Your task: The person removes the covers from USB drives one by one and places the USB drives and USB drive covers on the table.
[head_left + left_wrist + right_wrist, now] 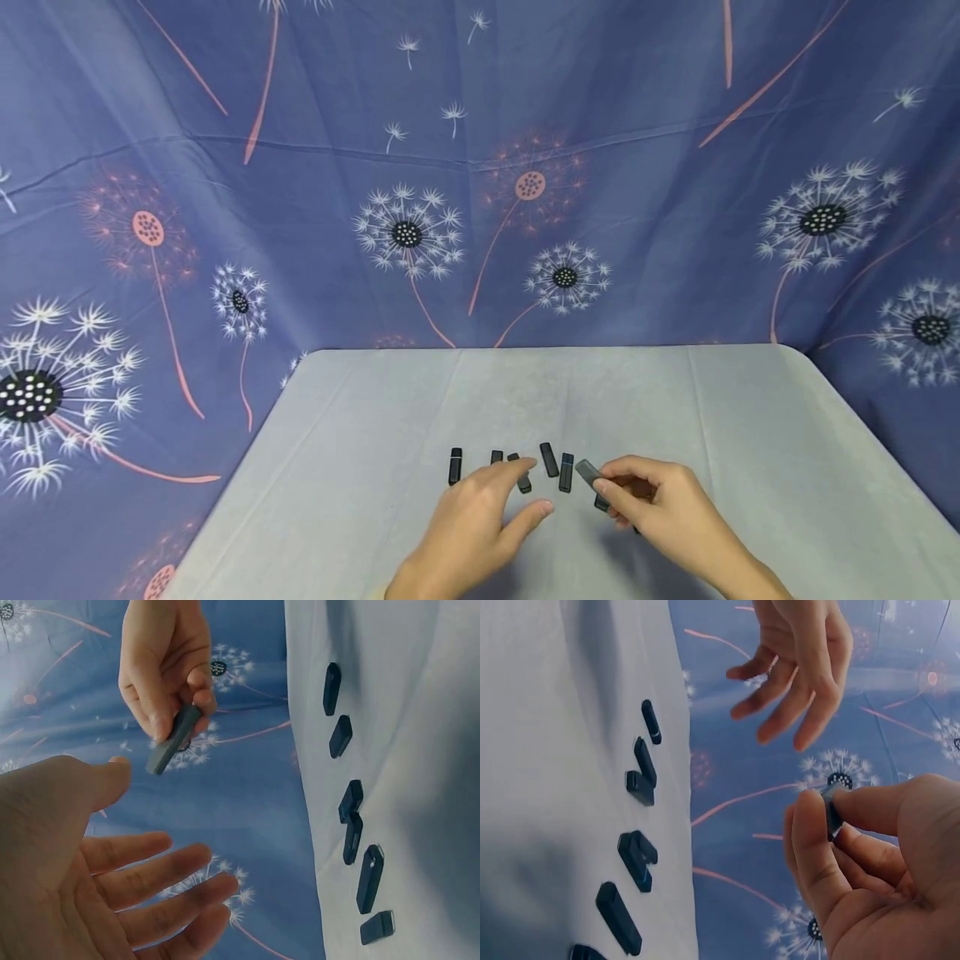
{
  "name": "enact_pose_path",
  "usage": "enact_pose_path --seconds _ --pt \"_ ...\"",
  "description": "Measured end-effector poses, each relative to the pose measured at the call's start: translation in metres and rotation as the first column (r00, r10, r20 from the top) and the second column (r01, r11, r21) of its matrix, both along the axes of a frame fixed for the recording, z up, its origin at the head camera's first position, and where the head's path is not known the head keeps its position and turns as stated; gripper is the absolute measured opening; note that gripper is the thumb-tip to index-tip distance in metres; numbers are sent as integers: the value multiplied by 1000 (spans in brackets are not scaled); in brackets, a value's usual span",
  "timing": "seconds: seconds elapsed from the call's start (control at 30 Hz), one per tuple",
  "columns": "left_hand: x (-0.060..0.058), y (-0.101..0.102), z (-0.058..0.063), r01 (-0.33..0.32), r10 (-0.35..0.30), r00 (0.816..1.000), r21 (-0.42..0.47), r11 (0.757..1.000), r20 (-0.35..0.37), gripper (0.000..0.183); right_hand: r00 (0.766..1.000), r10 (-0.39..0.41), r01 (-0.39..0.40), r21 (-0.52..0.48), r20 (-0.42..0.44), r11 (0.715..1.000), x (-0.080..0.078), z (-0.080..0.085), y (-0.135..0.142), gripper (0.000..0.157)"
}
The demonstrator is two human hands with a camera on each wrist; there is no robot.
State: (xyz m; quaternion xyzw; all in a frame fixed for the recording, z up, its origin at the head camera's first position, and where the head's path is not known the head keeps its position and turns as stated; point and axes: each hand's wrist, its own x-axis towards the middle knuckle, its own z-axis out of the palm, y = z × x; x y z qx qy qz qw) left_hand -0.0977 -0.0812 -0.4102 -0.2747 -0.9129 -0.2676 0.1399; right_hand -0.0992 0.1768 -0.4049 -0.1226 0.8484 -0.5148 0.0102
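My right hand (pixel 667 510) pinches a grey USB flash drive (pixel 587 472) between thumb and fingers, raised above the table. In the left wrist view the flash drive (pixel 172 741) slants down out of those fingertips. To its left my left hand (pixel 474 527) is held in the air, thumb and fingers spread with nothing between them. Beyond the hands lie several dark flash drives, among them one at the left (pixel 455 467), one tilted (pixel 549 460) and one upright in view (pixel 566 472). Another drive (pixel 602 503) is partly hidden by my right hand.
A pale grey cloth covers the table (pixel 360 433), with its far edge well behind the drives. A blue curtain (pixel 480 100) with a dandelion print hangs at the back and both sides. In the right wrist view, the drives form a loose row, some close together.
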Motion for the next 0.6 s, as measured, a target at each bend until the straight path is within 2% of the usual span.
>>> enact_pose_path --seconds 0.2,0.37,0.5,0.6 --pt "-2 7 2 21 -21 1000 64 998 13 50 998 62 -62 -27 19 998 -1 2 -6 15" --pt "-4 13 3 50 -49 999 114 992 -12 46 991 135 -134 -66 9 989 -2 2 -13 17" --pt "-5 16 3 53 -48 998 117 992 -45 40 985 171 -172 -72 -20 982 -3 2 -21 17" --pt "-6 18 2 54 -46 997 108 993 -68 37 986 165 -166 -72 -21 983 -3 3 -25 16"
